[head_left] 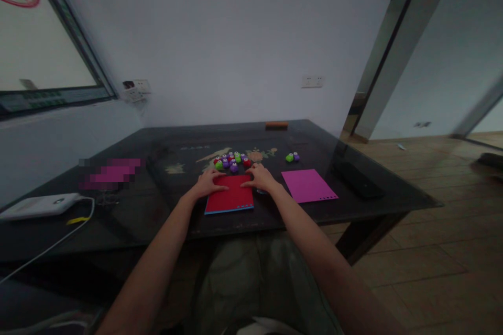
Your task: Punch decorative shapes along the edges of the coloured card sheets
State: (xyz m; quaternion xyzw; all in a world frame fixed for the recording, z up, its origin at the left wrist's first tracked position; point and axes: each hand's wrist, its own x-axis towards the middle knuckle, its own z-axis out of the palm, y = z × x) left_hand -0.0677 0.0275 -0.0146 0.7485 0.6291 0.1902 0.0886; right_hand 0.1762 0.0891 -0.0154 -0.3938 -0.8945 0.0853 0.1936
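A red sheet (231,193) lies on the dark table with a blue edge showing beneath it. My left hand (207,183) rests at its left side, thumb over the paper and fingers spread toward the far edge. At the far right corner is my right hand (262,177), thumb on the sheet and fingers apart. Just beyond the fingertips sits a cluster of small red, green and purple toys with big eyes (234,167). A small shiny object under my right wrist is mostly hidden.
Right of my hands lies a pink sheet (309,186), with a green toy (290,157) and a purple toy (296,157) behind it. A black case-like object (358,180) is farther right. A white device (41,206) with a cable is at left; a brown block (276,125) stands far back.
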